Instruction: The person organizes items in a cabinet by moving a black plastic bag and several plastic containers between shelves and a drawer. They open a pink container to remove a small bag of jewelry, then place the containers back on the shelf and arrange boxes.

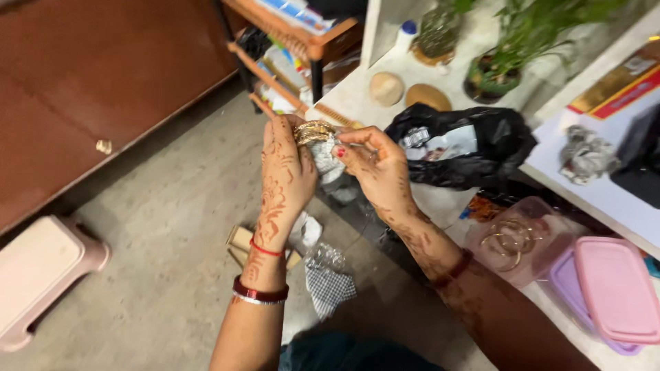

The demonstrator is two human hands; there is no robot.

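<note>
We see the left hand [285,168] and right hand [375,168] grasping stacked bangles [313,132]; right of the grip, a clear box [543,230] contains gold bangles [510,240].

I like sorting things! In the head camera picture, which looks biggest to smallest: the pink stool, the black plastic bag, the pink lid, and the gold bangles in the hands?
1. Black plastic bag and pink stool: too alike to rank.
2. Pink lid, though it sits nearer the camera.
3. Gold bangles, held between the left hand and right hand.
</note>
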